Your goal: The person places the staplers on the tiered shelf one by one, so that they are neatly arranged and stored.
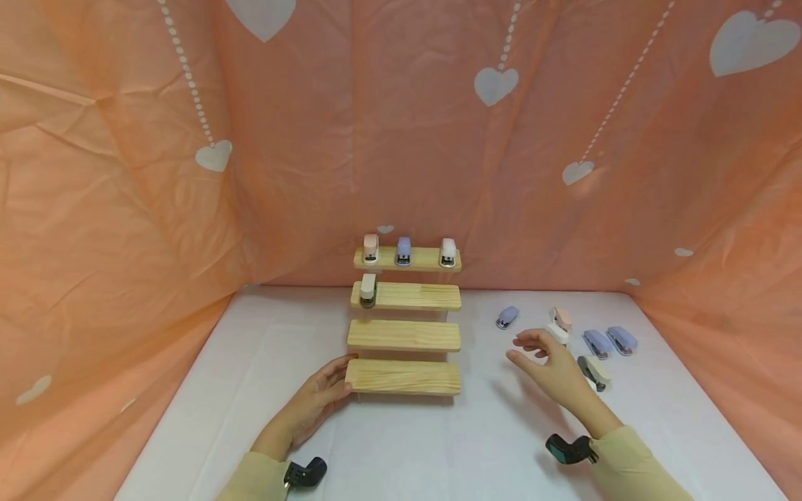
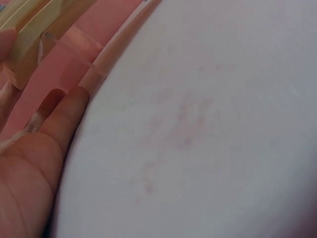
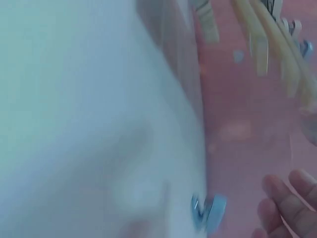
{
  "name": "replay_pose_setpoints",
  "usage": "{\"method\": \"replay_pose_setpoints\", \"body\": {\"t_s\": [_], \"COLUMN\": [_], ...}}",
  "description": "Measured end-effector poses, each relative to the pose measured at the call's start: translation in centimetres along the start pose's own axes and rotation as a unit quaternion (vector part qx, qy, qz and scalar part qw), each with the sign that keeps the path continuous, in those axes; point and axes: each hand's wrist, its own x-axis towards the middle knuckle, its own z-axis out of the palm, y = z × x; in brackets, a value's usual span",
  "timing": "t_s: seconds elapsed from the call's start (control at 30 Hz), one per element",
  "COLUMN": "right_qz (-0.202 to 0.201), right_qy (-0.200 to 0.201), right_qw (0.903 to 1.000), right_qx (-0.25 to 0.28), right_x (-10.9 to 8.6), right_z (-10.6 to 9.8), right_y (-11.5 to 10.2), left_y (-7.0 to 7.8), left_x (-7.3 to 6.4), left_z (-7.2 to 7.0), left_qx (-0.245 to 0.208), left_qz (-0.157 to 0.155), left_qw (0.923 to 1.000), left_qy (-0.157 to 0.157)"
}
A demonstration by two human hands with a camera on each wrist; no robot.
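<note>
A tiered wooden stand point(image 1: 404, 377) with clear supports is at the middle of the table. My left hand point(image 1: 318, 400) is at the left end of its lowest board, thumb and a finger pinching the end while other fingers extend below, as the left wrist view shows. My right hand point(image 1: 548, 369) hovers to the right of the stand with fingers slightly bent and nothing in them. On the top board stand a peach stapler point(image 1: 371, 248), a lavender stapler point(image 1: 404, 251) and a white stapler point(image 1: 447, 252). A cream-and-grey stapler point(image 1: 367, 289) stands at the second board's left end.
Right of the stand lies a single lavender stapler point(image 1: 507, 317). Behind and beside my right hand are a peach stapler point(image 1: 562, 319), a white one point(image 1: 557, 335), two lavender ones point(image 1: 622, 340) and a cream-and-grey one point(image 1: 596, 373). A pink curtain point(image 1: 401, 139) hangs around the white table point(image 1: 401, 452).
</note>
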Motion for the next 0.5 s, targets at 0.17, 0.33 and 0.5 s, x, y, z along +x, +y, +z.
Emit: {"method": "replay_pose_setpoints", "body": {"t_s": [0.17,0.33,0.5], "right_qz": [0.05,0.091,0.098], "right_qy": [-0.01,-0.015,-0.002], "right_qw": [0.9984,0.9951,0.9943], "right_qx": [-0.023,-0.035,-0.042], "right_x": [-1.9,-3.3,-4.1], "right_z": [-2.2,-4.0,-4.5], "right_y": [2.1,3.4,4.3], "left_y": [-0.2,-0.5,-0.6], "left_x": [0.1,0.3,0.4], "left_z": [-0.3,-0.2,-0.3], "left_qx": [0.005,0.002,0.001], "left_qz": [-0.004,-0.002,0.0], "left_qw": [1.0,1.0,1.0], "left_qy": [-0.002,-0.008,-0.004]}}
